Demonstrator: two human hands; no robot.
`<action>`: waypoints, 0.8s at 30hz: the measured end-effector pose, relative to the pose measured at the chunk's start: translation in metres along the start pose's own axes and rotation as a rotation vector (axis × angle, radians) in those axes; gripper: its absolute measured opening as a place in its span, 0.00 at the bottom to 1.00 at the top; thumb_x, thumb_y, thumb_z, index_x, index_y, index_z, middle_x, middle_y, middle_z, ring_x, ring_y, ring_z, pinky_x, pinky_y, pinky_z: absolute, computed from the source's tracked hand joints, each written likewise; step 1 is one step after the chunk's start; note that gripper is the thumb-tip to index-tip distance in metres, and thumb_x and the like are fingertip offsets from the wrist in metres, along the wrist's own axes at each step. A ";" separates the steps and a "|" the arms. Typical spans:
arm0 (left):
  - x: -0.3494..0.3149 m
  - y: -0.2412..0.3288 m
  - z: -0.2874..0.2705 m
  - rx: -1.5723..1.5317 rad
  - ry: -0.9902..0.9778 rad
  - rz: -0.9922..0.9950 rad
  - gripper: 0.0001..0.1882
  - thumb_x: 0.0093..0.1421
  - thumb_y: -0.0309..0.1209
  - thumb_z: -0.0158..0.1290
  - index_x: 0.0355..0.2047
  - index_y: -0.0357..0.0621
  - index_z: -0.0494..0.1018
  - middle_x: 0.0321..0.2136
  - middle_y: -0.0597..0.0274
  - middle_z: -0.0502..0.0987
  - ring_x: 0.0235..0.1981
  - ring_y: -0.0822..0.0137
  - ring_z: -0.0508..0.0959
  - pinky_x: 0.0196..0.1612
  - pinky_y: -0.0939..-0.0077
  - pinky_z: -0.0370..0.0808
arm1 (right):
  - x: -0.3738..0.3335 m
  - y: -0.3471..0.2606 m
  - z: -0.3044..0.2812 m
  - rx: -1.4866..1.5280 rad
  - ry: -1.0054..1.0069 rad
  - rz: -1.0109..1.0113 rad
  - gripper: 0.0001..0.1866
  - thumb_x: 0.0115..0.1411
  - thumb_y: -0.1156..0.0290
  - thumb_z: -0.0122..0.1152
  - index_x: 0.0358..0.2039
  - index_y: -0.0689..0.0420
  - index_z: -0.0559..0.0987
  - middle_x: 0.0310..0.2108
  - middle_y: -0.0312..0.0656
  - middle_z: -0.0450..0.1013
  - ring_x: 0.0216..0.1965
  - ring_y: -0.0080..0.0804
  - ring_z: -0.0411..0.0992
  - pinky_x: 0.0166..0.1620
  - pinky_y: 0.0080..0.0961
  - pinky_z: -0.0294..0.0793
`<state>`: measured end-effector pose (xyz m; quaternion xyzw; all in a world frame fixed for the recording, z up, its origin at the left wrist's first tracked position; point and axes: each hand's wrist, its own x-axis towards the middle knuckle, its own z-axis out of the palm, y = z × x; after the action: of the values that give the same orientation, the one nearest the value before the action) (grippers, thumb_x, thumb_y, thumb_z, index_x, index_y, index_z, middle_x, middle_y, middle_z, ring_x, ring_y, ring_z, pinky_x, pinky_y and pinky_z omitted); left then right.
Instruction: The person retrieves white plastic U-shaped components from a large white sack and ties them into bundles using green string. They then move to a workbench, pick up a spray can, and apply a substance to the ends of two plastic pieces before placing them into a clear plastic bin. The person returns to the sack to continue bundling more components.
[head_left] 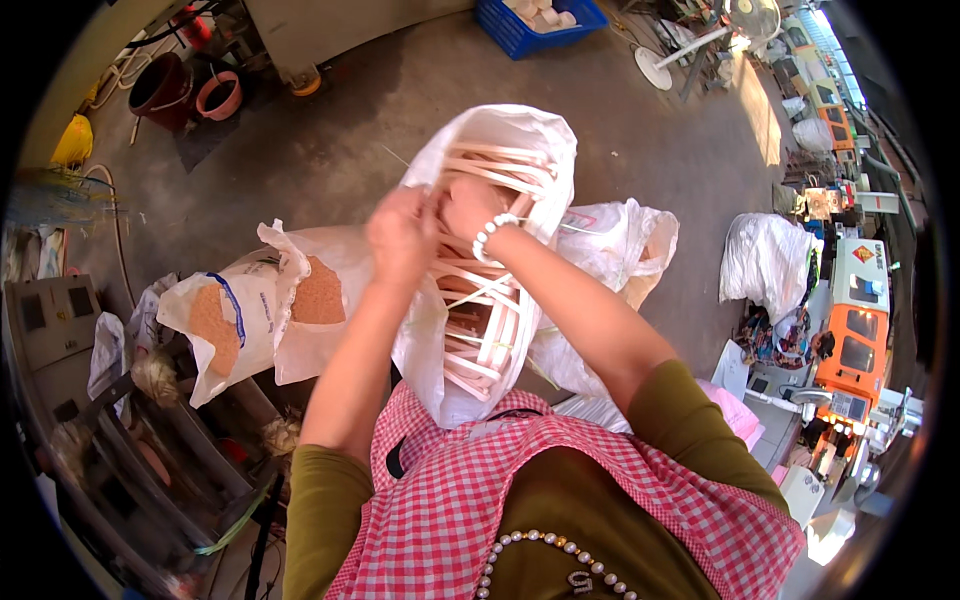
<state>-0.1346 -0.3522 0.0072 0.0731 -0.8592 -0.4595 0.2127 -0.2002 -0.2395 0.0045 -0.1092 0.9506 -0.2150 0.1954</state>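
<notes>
In front of me stands a white woven sack (555, 130), its mouth wide and packed with pale pink plastic pieces (490, 355) made of long thin bars. My left hand (402, 228) and my right hand (470, 208) meet at the sack's left rim, above the pieces. Both look closed, fingers pinched together and partly blurred by motion. What lies between the fingertips is too small or hidden to name. A thin strand (394, 155) sticks out just beyond the left hand. A white beaded bracelet (492, 235) circles my right wrist.
Two opened bags of tan granules (318, 290) stand to the left, near dark metal bars (130, 430). Right of the sack sits another white bag (625, 235). Farther off are a blue crate (520, 40), a fan (655, 68), buckets (165, 92) and an orange-and-white machine (855, 340).
</notes>
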 end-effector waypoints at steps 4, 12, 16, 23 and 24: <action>-0.011 0.008 -0.003 -0.071 -0.048 -0.112 0.05 0.56 0.27 0.52 0.30 0.39 0.75 0.25 0.52 0.73 0.30 0.51 0.73 0.34 0.62 0.71 | 0.016 0.001 0.001 -0.035 -0.020 -0.066 0.13 0.54 0.68 0.51 0.32 0.66 0.78 0.34 0.60 0.74 0.38 0.55 0.73 0.43 0.43 0.72; -0.039 -0.004 0.014 -0.086 -0.058 -0.043 0.12 0.50 0.22 0.54 0.37 0.41 0.76 0.32 0.57 0.74 0.35 0.56 0.72 0.39 0.65 0.70 | -0.012 -0.064 -0.076 -0.399 0.144 -0.440 0.10 0.55 0.66 0.54 0.29 0.59 0.78 0.27 0.50 0.74 0.32 0.48 0.74 0.37 0.43 0.72; -0.041 -0.004 0.017 0.014 -0.083 0.038 0.15 0.47 0.22 0.55 0.38 0.42 0.77 0.32 0.59 0.74 0.34 0.58 0.72 0.38 0.66 0.70 | 0.042 -0.074 -0.027 -0.496 0.226 -0.600 0.13 0.55 0.60 0.56 0.28 0.57 0.79 0.27 0.49 0.74 0.33 0.46 0.74 0.38 0.41 0.72; -0.047 -0.009 0.020 0.154 -0.052 0.067 0.17 0.45 0.25 0.57 0.39 0.45 0.77 0.55 0.49 0.65 0.58 0.45 0.61 0.59 0.37 0.47 | 0.072 -0.045 0.000 -0.158 -0.242 -0.344 0.12 0.58 0.61 0.52 0.31 0.55 0.79 0.30 0.46 0.76 0.36 0.35 0.74 0.39 0.29 0.72; -0.048 -0.014 0.024 0.159 -0.074 0.072 0.17 0.45 0.25 0.57 0.39 0.45 0.77 0.57 0.49 0.64 0.59 0.44 0.59 0.59 0.34 0.44 | 0.076 -0.038 0.002 -0.023 -0.218 -0.320 0.13 0.58 0.60 0.52 0.30 0.55 0.79 0.27 0.45 0.75 0.32 0.32 0.74 0.37 0.28 0.72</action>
<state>-0.1030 -0.3263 -0.0305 0.0415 -0.9023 -0.3843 0.1907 -0.2632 -0.2960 -0.0048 -0.2837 0.8968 -0.2192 0.2592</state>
